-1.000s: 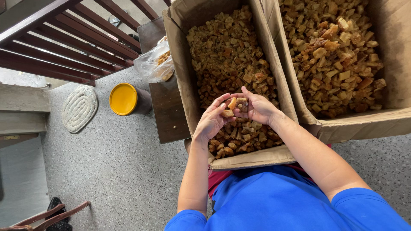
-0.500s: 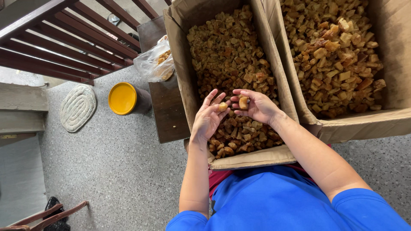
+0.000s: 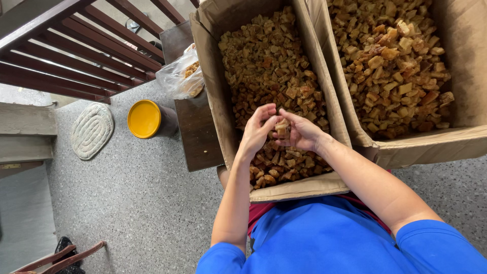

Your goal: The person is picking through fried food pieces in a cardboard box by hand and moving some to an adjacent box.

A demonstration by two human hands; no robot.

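A small tan-brown chunk [image 3: 280, 128] sits pinched between the 2 hands, held just above the heap of like pieces in the near cardboard box [image 3: 210, 96] — the left hand [image 3: 256, 133] curls its fingers closed against it from one side while the right hand [image 3: 303, 133] grips it from the other, fingertips touching. Just to the right, touching wall to wall, stands a second cardboard box [image 3: 464, 66] filled with paler, larger chunks. To the left of the near box lie a dark wooden board [image 3: 195, 129] with a clear plastic bag [image 3: 178, 76] at its far end, then a yellow-lidded tub [image 3: 144, 118] and an oval mat [image 3: 91, 130] on the speckled floor [image 3: 137, 203] — beneath a dark red railing [image 3: 76, 50].
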